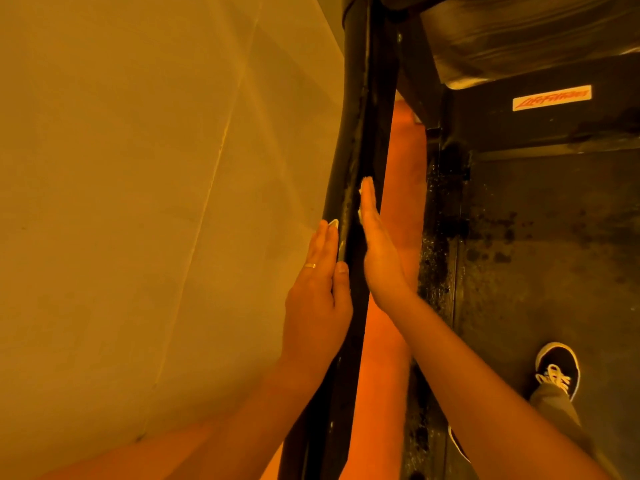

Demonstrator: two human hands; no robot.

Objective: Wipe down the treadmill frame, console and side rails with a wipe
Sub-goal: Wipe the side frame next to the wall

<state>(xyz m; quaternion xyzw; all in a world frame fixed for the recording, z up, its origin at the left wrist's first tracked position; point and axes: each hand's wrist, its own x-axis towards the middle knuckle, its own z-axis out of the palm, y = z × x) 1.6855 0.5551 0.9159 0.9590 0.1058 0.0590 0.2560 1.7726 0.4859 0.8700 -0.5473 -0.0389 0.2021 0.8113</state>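
Observation:
A black treadmill upright (360, 116) runs down the middle of the head view. My left hand (317, 292) lies flat against its left side with straight fingers, and a white edge of the wipe (333, 223) shows at the fingertips. My right hand (375, 244) presses flat against the upright's right side, fingers straight, with a sliver of white wipe (360, 213) between palm and frame. Most of the wipe is hidden behind the hands and the upright.
A plain wall (156, 168) fills the left. The treadmill belt (554, 254), dusty and stained, lies at the right under a logo sticker (551, 97). My shoe (557, 368) stands on the belt. The console underside (519, 39) hangs at the top right.

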